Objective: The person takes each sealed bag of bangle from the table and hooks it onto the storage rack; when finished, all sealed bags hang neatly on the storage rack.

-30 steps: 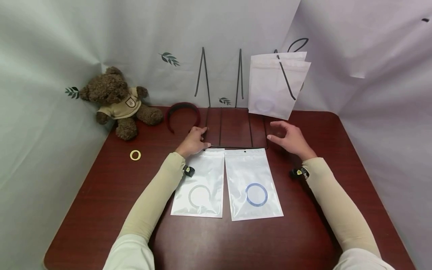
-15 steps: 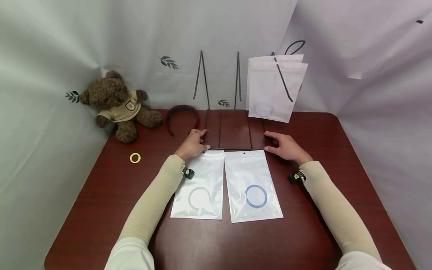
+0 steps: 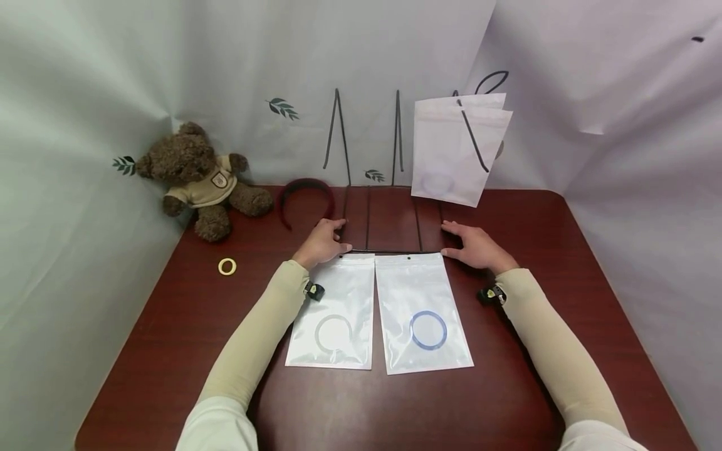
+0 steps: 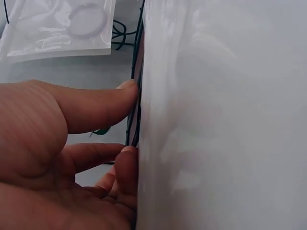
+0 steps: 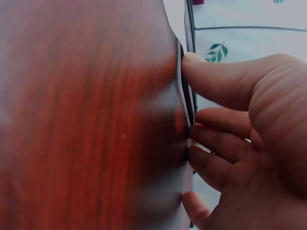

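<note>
A black wire rack (image 3: 368, 219) with tall prongs stands at the back of the table. At its front left corner, my left hand (image 3: 323, 242) touches the rack with thumb and fingertips. My right hand (image 3: 478, 246) has its thumb and fingertips at the right side of the base, fingers fairly straight. Two white zip pouches lie side by side before the rack: the left pouch (image 3: 344, 294) shows a pale ring, the right pouch (image 3: 414, 288) a blue ring. More white pouches (image 3: 451, 144) hang from the rack's right prong.
A brown teddy bear (image 3: 183, 156) in a beige shirt sits at the back left. Near it are a dark red headband (image 3: 304, 182) and a small yellow ring (image 3: 220, 267). White curtains (image 3: 225, 62) enclose the dark red table (image 3: 361, 413).
My right hand has moved left, from beside the rack to its right side. The left hand stays at the left corner. The head view has shifted slightly.
</note>
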`<state>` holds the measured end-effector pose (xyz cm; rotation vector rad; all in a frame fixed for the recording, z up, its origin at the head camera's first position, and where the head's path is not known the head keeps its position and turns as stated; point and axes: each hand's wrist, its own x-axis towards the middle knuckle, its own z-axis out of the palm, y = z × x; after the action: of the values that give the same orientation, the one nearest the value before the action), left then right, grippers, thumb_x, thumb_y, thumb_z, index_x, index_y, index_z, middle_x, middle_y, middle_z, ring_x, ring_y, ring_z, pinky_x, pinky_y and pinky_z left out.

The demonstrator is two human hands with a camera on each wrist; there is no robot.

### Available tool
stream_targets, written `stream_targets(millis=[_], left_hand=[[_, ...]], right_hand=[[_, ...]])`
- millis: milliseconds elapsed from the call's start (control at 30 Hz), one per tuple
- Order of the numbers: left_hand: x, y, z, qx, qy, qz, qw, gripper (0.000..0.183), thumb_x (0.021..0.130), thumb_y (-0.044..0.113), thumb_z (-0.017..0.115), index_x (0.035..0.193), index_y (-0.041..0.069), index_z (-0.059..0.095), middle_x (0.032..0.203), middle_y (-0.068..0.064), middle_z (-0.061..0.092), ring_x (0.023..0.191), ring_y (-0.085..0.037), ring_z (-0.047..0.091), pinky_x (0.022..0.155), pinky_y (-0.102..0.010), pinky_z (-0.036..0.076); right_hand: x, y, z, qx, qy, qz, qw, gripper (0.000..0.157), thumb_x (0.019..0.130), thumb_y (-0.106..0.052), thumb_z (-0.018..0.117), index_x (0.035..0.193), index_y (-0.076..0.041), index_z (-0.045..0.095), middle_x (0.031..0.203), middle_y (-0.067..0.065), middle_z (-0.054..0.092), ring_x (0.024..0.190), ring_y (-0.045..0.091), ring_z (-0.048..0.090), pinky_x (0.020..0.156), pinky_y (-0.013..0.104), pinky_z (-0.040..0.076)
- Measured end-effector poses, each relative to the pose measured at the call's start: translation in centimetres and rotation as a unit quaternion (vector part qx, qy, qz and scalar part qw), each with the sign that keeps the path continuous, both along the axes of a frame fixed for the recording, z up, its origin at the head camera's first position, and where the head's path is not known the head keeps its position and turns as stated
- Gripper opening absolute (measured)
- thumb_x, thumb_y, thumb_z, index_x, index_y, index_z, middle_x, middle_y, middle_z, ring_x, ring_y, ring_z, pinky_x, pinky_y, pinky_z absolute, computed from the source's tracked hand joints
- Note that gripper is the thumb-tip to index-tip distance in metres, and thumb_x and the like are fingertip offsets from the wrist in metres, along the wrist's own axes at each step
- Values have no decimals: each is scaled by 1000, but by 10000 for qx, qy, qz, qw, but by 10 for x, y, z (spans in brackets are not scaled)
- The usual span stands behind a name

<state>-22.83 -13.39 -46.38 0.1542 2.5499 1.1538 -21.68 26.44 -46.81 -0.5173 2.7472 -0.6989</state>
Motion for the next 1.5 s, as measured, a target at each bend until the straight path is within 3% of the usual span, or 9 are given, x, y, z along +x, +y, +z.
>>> stream_targets(millis=[167,333,500,700,800,933,1167,1333,1500], left_hand=[[5,1,3,8,51,-67,10000,77,96,21,79,163,12,42,156,-18,41,137,-33,53,110,-50,49],[17,5,7,-172,576,-148,9981,72,94,26,81,158,11,50,148,-20,48,134,-36,56,109,-52,50],[32,18,12,-57,911,-418,9949,62,94,28,82,149,11,59,136,-15,58,123,-32,61,101,-48,53],[45,35,14,82,801,-892,9928,54,93,28,83,140,9,64,122,-9,67,97,-21,64,88,-39,53],[46,41,12,-193,730,-1038,9917,56,91,30,85,140,11,64,121,-7,68,92,-18,65,87,-37,52],[45,48,10,-521,807,-1290,9870,64,85,30,91,141,15,64,117,-6,68,96,-18,63,90,-37,51],[43,57,8,-522,784,-1555,9833,61,76,20,96,131,16,70,100,-2,67,87,-17,59,83,-32,48],[42,56,4,-183,767,-1401,9870,47,77,10,94,119,12,72,88,-1,68,79,-13,59,78,-28,48],[42,51,0,508,590,-1262,9889,32,87,8,85,117,14,73,85,0,65,74,-13,58,70,-28,47]], right_hand=[[0,1,0,-26,-67,-50,10000,73,101,-27,74,163,-6,40,170,23,31,159,41,28,125,60,29],[-2,-1,2,-23,13,27,10000,73,101,-31,74,162,-6,42,169,23,35,158,41,31,124,60,31],[-3,-1,3,24,4,16,10000,73,101,-31,75,162,-6,43,168,21,37,158,40,32,124,59,31],[-6,0,3,-6,27,45,10000,73,100,-30,75,162,-7,43,168,21,37,158,40,32,124,59,31],[-7,0,4,-13,21,58,10000,73,100,-29,75,162,-7,42,168,21,36,158,39,31,124,59,31],[-6,2,4,40,0,29,10000,74,100,-28,75,163,-8,41,168,22,35,158,40,31,124,59,31],[-5,4,3,59,9,9,10000,74,100,-29,76,163,-8,42,168,22,37,158,40,32,125,59,31],[-6,3,2,47,-52,20,10000,75,100,-30,76,163,-9,41,168,21,37,158,40,31,125,59,30],[-6,4,1,94,4,15,10000,74,99,-30,76,162,-9,42,167,21,38,158,40,32,124,59,31]])
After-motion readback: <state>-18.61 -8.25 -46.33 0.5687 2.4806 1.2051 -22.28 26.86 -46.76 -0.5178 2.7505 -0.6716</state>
